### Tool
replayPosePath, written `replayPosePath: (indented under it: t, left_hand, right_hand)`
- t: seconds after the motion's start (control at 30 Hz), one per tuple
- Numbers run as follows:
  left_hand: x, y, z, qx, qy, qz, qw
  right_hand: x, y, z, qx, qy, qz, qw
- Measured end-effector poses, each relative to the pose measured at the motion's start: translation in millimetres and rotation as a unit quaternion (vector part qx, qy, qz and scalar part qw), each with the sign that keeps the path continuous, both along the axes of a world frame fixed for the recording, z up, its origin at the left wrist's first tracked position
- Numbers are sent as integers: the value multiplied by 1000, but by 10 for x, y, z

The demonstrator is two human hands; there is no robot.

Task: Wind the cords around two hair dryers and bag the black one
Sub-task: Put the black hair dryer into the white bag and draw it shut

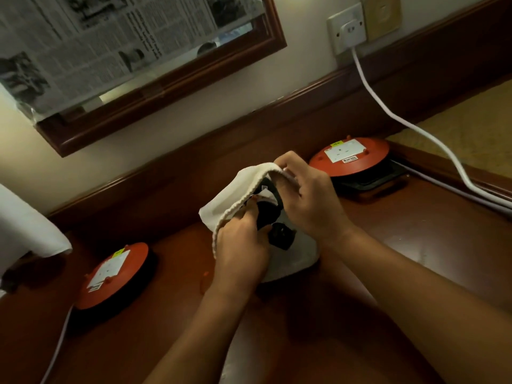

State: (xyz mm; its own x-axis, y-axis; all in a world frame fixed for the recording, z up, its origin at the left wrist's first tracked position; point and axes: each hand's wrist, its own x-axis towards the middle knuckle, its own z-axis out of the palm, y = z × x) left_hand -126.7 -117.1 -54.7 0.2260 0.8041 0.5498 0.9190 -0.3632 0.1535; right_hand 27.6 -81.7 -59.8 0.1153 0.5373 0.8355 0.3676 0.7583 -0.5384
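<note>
On the wooden desk [415, 259]: white cloth bag [235, 187], mouth held open.
Black hair dryer [267, 214]: partly inside the bag's mouth, its plug [282, 235] showing.
Left hand [241, 250]: fingers curled, gripping the lower rim.
Right hand [307, 200]: fingertips pinching the upper rim.
Orange cable reel [113, 275]: left of the bag; second reel [349, 156] back right.

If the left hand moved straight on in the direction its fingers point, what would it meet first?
Probably the black hair dryer in the mouth of the white bag, just beyond the left hand's fingertips; depth is unclear, so they may already touch.
</note>
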Motion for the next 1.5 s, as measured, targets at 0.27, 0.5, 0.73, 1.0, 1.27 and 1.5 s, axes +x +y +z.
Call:
replayPosePath:
  t: [0.27,0.5,0.73,1.0,1.27,1.5]
  left_hand:
    - [341,147,57,10,-67,34,997]
    - [321,227,-253,-88,56,30,994]
    - [148,166,-516,-64,-3,-20,998]
    - [-178,-41,-611,-163,-60,-49,984]
    - [-544,-304,-763,-58,-122,18,991]
    - [-533,-299,-764,-57,-46,35,997]
  right_hand:
    - [-107,-89,-72,-56,40,100,993]
    - [-126,-227,-65,-98,29,127,987]
    - [130,-426,-268,-174,46,106,978]
    - [312,-704,-695,-224,-176,-155,946]
    - [151,-853,-626,-59,-345,-122,929]
    - [-202,-712,-725,-106,-363,-55,924]
